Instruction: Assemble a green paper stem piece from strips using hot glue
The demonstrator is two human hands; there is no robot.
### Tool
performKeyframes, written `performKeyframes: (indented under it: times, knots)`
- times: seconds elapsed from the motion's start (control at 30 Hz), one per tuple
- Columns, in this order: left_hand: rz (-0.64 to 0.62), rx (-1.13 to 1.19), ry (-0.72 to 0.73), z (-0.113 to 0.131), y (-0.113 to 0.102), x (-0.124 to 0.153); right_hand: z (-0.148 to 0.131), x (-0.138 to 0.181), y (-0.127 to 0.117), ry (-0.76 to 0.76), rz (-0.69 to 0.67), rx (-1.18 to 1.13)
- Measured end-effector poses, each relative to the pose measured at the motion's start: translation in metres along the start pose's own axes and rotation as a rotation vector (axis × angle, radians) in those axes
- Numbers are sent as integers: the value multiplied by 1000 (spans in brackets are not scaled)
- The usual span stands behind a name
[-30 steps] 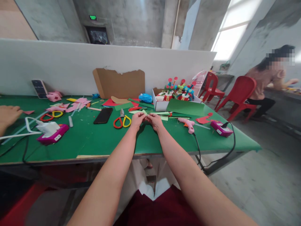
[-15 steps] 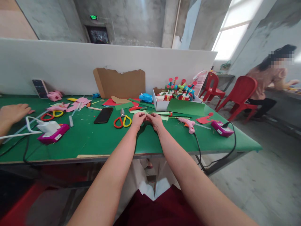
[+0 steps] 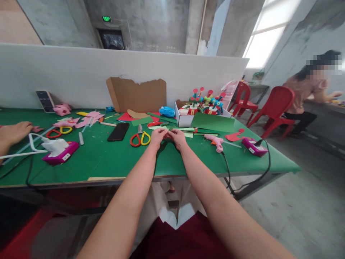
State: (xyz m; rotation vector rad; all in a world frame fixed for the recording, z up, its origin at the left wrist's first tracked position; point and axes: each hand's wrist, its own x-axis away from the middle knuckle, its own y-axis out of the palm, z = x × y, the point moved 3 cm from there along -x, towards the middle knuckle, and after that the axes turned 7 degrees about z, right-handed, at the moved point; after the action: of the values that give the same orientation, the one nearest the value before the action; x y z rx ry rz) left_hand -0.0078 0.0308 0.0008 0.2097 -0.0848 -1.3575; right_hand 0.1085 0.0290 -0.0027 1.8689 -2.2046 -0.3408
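Observation:
My left hand and my right hand meet fingertip to fingertip just above the green table. Both are closed in a pinch on a small pale green paper strip, mostly covered by the fingers. Beyond them lie more pale green paper strips and a folded red-and-green paper spring. Left of my left hand, scissors with one red and one yellow handle lie with their blades pointing away. A pink hot glue gun rests to the right of my right hand.
A white box of colourful paper figures stands behind, near a green sheet. Leftward are a black phone, a purple power strip and another person's hand. A second power strip sits right.
My hands stay almost in place, with fingertips slightly closer together; less of the pale green paper shows between them. The other person's hand at the left has shifted slightly.

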Motion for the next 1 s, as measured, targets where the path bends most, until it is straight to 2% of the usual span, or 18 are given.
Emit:
performKeyframes:
  times: [0.33,0.8,1.0]
  knots:
    - [51,-18,14,6,-1,4,-6,6,3,-59,-50,73]
    - [41,-7,30,6,-1,3,-4,4,4,-39,-57,54]
    - [33,3,35,6,0,5,-6,5,4,-80,-72,98]
